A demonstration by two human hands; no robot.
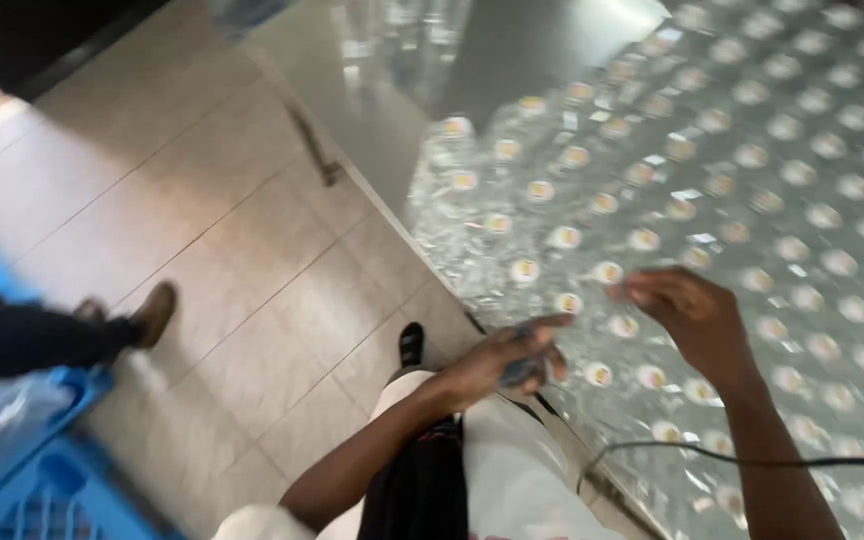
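Observation:
A steel table (512,50) carries several rows of clear plastic bottles (712,180) with pale caps, packed close together. My left hand (512,355) hovers at the table's near edge, fingers curled around a small dark object (524,368) that is too blurred to identify. My right hand (687,310) is over the nearest bottles with its fingers bent and spread, holding nothing that I can see. The whole picture is motion-blurred.
Beige floor tiles (202,230) spread to the left. Another person's dark trouser leg and brown shoe (152,312) stand at the left, by a blue plastic crate (42,480). A thin black cable (752,461) crosses my right forearm. My own shoe (411,343) shows below.

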